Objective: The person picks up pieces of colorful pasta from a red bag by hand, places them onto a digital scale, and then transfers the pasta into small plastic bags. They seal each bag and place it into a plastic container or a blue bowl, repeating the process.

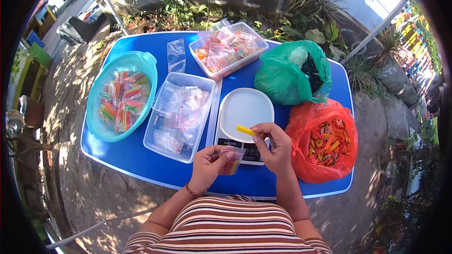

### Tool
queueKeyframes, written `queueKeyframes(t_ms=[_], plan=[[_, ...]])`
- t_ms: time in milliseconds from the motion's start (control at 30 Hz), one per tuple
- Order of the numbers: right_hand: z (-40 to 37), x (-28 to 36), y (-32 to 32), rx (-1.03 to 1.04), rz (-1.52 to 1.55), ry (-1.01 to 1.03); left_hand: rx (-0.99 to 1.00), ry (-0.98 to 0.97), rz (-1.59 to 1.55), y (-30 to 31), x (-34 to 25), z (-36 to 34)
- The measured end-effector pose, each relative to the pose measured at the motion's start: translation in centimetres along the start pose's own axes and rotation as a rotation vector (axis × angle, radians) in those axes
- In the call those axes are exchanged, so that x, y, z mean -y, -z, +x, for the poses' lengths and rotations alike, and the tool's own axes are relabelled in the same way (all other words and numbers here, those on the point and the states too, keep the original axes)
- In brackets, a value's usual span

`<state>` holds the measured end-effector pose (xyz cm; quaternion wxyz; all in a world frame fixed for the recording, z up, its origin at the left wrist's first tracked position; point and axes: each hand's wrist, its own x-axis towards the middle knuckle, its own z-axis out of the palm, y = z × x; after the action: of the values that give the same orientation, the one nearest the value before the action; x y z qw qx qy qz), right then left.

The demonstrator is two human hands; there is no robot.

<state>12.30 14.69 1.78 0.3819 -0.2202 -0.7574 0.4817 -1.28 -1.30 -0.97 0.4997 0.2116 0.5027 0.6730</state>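
My left hand point(205, 168) is closed on a small clear zip bag point(234, 162) with some coloured pieces inside, near the table's front edge. Between the thumb and fingers of my right hand point(276, 149) is a yellow crinkle-cut snack piece point(245, 130), over the front of the round white plate point(246, 110) of a kitchen scale point(226, 145). No other piece shows on that plate. Just right of my right hand, an open red plastic bag point(302, 167) holds many orange, red and yellow crinkled pieces point(329, 143).
On the blue table point(125, 153) stand a turquoise basin point(94, 124) of filled packets, a clear tub point(155, 150) of empty-looking zip bags and another tub point(256, 57) of packets at the back. A green plastic bag point(282, 77) sits behind the red one. A loose clear bag point(176, 55) lies at the back.
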Motion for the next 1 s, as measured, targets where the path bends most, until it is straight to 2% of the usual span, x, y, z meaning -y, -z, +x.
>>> queueKeyframes(t_ms=[100,233,333,433,500,600,833,1000], plan=[[-1.4,1.8,1.6,0.000,0.155,0.044,0.001,-0.011,0.106,-0.2,-0.2,-0.2],[-2.7,2.8,3.2,0.117,0.044,0.038,0.056,-0.064,0.076,-0.8,0.2,-0.2],[-2.8,3.4,4.1,0.197,-0.228,0.153,0.104,-0.050,0.085,-1.6,-0.1,-0.4],[-3.5,4.2,3.3,0.100,-0.044,-0.013,0.189,0.034,0.163,-1.9,-0.4,-0.8],[-4.5,3.5,3.0,0.047,-0.033,-0.002,0.255,0.122,0.204,-2.0,-0.8,-1.0],[-5.2,2.9,2.4,0.014,-0.067,0.066,0.241,-0.001,0.299,-1.7,0.7,-0.9],[-5.3,3.4,2.2,-0.079,-0.241,0.146,0.248,0.012,0.244,-1.8,1.0,-1.1],[-5.7,3.1,1.8,-0.120,-0.250,0.190,0.264,0.029,0.220,-2.0,0.5,-1.0]])
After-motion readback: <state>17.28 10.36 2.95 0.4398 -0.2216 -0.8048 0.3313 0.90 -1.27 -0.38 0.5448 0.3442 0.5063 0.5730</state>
